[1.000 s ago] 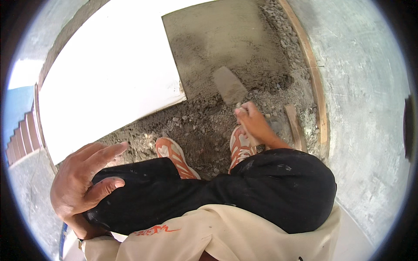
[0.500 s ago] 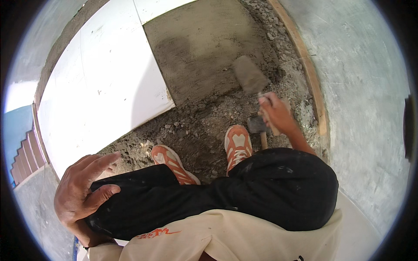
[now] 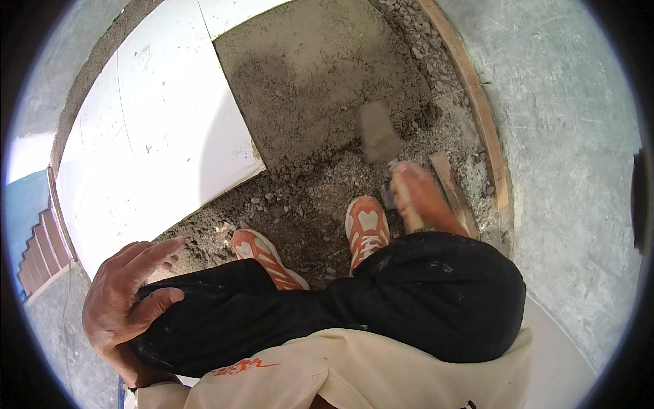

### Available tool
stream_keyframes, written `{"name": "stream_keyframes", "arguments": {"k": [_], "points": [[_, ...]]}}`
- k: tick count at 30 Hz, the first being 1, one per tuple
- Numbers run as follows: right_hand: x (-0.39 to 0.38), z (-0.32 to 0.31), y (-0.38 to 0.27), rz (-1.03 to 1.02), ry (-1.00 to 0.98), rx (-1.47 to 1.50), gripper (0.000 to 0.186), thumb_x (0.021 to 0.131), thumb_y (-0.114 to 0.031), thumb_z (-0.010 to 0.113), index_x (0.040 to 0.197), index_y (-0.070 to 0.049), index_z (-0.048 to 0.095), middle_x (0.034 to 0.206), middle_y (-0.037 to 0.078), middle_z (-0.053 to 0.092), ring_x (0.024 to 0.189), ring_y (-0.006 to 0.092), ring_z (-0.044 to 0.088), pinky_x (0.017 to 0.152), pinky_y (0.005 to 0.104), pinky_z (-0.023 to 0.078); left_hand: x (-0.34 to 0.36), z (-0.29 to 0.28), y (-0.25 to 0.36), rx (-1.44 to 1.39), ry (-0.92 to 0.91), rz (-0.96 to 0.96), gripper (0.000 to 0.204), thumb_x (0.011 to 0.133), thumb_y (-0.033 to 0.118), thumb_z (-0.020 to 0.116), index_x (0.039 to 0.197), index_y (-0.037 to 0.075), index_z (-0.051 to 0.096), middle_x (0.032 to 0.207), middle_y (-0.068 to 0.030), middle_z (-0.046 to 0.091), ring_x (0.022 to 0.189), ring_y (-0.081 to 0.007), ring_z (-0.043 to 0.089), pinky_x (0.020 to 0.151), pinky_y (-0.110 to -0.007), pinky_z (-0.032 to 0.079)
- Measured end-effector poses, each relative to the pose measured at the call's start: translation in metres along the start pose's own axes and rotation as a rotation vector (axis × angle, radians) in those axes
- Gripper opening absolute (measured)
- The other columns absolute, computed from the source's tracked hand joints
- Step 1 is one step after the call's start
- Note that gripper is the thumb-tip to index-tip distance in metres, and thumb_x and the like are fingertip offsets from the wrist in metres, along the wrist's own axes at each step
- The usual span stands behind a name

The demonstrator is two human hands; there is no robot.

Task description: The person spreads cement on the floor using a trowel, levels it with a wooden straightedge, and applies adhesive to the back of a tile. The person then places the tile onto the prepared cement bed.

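My right hand (image 3: pixel 421 194) is wrapped round the wooden handle of a trowel (image 3: pixel 379 133), slightly smeared by motion. The trowel's grey blade points away from me, over the near right edge of a bed of wet mortar (image 3: pixel 320 75). Whether the blade touches the mortar I cannot tell. Left of the mortar lie large white floor tiles (image 3: pixel 163 129), one corner reaching toward the middle. My left hand (image 3: pixel 129 290) rests by my left knee, fingers apart and holding nothing. Partly hidden under my right hand is a dark mallet head (image 3: pixel 388 196).
Loose gravel and soil (image 3: pixel 300 204) lie around my orange and white shoes (image 3: pixel 368 228). A wooden strip (image 3: pixel 477 95) runs along the grey wall (image 3: pixel 565 136) on the right. A shorter wood piece (image 3: pixel 453 191) lies beside my right hand. A thin string crosses the gravel near the strip.
My right hand has drawn the trowel nearer and a little left, its blade now pointing more straight ahead. It now covers much of the mallet. My left hand has hardly moved.
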State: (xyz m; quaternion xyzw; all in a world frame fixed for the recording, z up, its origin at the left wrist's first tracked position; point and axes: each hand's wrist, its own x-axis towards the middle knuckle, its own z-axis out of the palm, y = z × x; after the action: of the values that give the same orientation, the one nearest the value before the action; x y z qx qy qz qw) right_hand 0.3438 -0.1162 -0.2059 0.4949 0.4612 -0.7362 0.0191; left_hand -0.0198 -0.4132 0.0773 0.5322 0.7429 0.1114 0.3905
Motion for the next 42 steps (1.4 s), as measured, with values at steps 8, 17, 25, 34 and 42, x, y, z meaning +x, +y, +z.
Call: {"name": "stream_keyframes", "arguments": {"k": [8, 17, 25, 34, 42], "points": [[0.031, 0.052, 0.007, -0.246, -0.082, -0.602, 0.045, 0.113, -0.043, 0.049, 0.137, -0.006, 0.055, 0.097, 0.01, 0.068, 0.061, 0.0131, 0.061, 0.059, 0.033, 0.053, 0.003, -0.005, 0.014, 0.037, -0.015, -0.035, 0.07, 0.084, 0.027, 0.086, 0.145, 0.001, 0.061, 0.104, -0.0192, 0.075, 0.094, -0.0331, 0.074, 0.084, -0.045, 0.057], [0.038, -0.074, -0.043, -0.224, 0.319, 0.066, 0.038, 0.112, -0.041, 0.053, 0.126, -0.006, 0.054, 0.09, 0.005, 0.062, 0.057, 0.0116, 0.057, 0.044, 0.0281, 0.048, -0.013, -0.004, 0.012, 0.008, -0.006, -0.072, 0.073, 0.085, 0.034, 0.085, 0.145, -0.001, 0.061, 0.105, -0.0202, 0.074, 0.095, -0.0327, 0.073, 0.085, -0.045, 0.057], [0.03, 0.023, -0.02, -0.004, -0.024, -0.05, 0.037, 0.113, -0.04, 0.051, 0.129, -0.007, 0.054, 0.089, 0.007, 0.061, 0.062, 0.0142, 0.061, 0.047, 0.0289, 0.05, -0.007, -0.01, -0.001, 0.096, -0.103, -0.06, 0.074, 0.086, 0.033, 0.084, 0.148, 0.001, 0.058, 0.106, -0.0192, 0.075, 0.091, -0.0313, 0.072, 0.078, -0.044, 0.058], [0.007, 0.09, 0.01, -0.286, -0.336, -0.65, 0.042, 0.103, -0.037, 0.07, 0.127, -0.005, 0.06, 0.091, 0.012, 0.072, 0.08, 0.025, 0.072, 0.074, 0.0417, 0.055, -0.018, -0.008, -0.006, 0.088, -0.086, -0.043, 0.073, 0.087, 0.036, 0.08, 0.147, 0.001, 0.058, 0.107, -0.0199, 0.075, 0.093, -0.033, 0.073, 0.08, -0.047, 0.057], [0.1, -0.034, -0.065, -0.765, 0.447, -1.039, 0.041, 0.094, -0.018, 0.077, 0.127, -0.005, 0.057, 0.105, 0.017, 0.075, 0.099, 0.0369, 0.074, 0.088, 0.044, 0.055, -0.027, -0.013, -0.006, 0.096, -0.107, -0.041, 0.075, 0.087, 0.037, 0.079, 0.148, -0.001, 0.057, 0.11, -0.0204, 0.074, 0.094, -0.0352, 0.073, 0.081, -0.049, 0.056]]}}
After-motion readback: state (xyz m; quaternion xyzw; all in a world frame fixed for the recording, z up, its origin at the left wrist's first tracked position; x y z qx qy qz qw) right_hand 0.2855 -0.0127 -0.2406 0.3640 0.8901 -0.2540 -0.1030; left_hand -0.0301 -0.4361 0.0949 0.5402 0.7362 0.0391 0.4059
